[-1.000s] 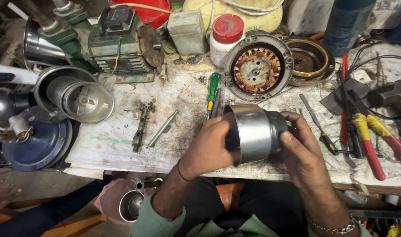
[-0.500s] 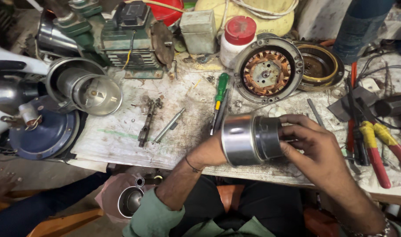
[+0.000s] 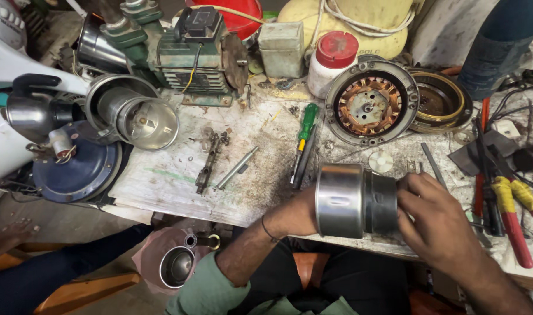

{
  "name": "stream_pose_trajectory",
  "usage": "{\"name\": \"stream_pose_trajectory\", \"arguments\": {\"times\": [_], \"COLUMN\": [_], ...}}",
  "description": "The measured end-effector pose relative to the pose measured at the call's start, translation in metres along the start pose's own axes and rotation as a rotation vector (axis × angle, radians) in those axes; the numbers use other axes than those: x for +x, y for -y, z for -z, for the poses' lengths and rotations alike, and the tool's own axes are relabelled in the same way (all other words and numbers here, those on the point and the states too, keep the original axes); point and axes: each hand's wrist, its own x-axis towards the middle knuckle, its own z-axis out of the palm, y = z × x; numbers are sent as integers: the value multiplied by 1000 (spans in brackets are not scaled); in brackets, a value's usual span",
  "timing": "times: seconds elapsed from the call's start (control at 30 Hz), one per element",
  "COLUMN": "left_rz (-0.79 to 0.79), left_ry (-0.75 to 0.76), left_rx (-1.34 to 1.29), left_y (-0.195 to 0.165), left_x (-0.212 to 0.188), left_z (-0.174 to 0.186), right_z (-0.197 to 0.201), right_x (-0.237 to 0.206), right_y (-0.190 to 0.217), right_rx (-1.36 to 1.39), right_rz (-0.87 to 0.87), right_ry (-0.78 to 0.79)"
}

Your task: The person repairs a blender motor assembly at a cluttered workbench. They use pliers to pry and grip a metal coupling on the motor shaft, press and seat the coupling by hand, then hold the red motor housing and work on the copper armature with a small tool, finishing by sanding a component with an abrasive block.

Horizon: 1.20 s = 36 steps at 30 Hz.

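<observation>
Two hands grip one metal cylinder in the head view, holding it on its side just above the near edge of the counter. The left hand closes around its shiny end (most of the fingers are hidden behind the metal), while the right hand wraps its fingers over the darker end. Beyond the cylinder lie a green screwdriver and a round motor part with copper windings. Red-handled pliers rest well off to the right.
</observation>
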Motion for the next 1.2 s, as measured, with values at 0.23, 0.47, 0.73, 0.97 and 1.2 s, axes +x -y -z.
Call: {"name": "stream_pose_trajectory", "arguments": {"times": [0.23, 0.47, 0.73, 0.97, 1.2], "left_rz": [-62, -9, -7, -52, -34], "left_ry": [-84, -117, -72, -195, -314], "left_rx": [-127, -27, 93, -141, -570], "left_y": [-23, -23, -27, -33, -30], "left_x": [7, 4, -3, 0, 4], "left_z": [-10, -21, -15, -12, 1], "right_z": [-3, -22, -66, -17, 13], "right_x": [-3, -10, -30, -20, 12], "right_y": [-8, -26, -37, 0, 43], "right_rx": [9, 46, 391, 431, 360], "right_rz": [149, 131, -150, -23, 55], "right_ry": [-104, -72, -42, -303, -270]}}
